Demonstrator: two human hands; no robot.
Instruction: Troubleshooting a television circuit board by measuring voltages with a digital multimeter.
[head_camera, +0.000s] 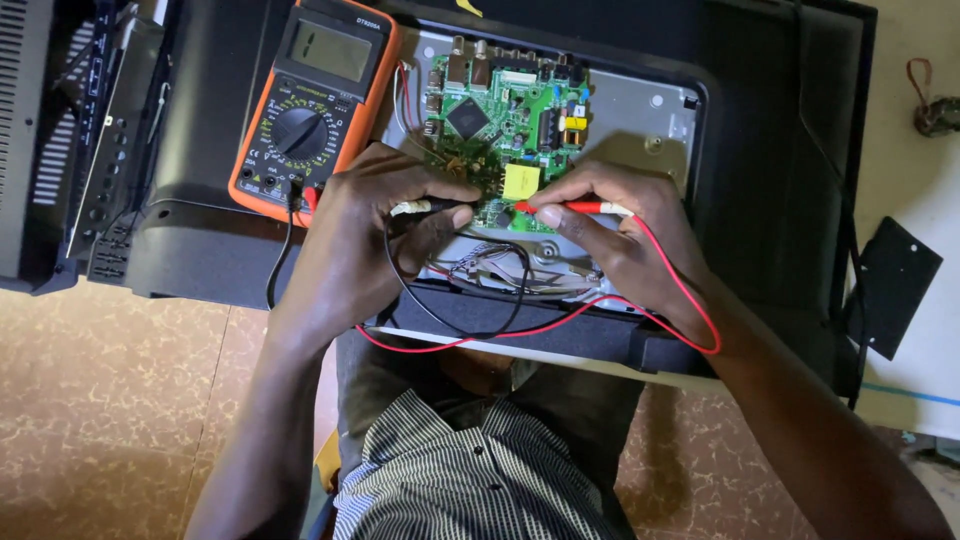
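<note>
1. The unit under work is a flat-panel television (780, 150) lying face down, with its back cover already off in the middle section; the green circuit board (500, 120) sits exposed in a grey metal tray (640, 105) toward the far edge of the set.

2. An orange-cased multimeter (315, 100) rests on the television's back at the far left, just beside the board. Its display is lit and its rotary dial is turned off the top position. A black lead (280, 260) and a red lead (560, 325) are plugged in at its near edge; both loop down over the near edge of the set toward the person's lap.

3. The left hand (365, 245) is closed in a pinch, thumb against fingers, around the black probe (430, 207). The tip points right, onto the near edge of the board.

4. The right hand (625, 235) is likewise closed in a pinch on the red probe (575, 207), tip pointing left, just below the yellow block component (521, 181).

5. Both tips lie close together at the board's near edge; whether each actually touches a contact cannot be told, the fingers cover them.

6. Judged progress: opening up, meter set-up and probe placement look done; a measurement appears in hand. The set remains open, with a detached black cover piece (893, 285) well apart at the right edge.
</note>
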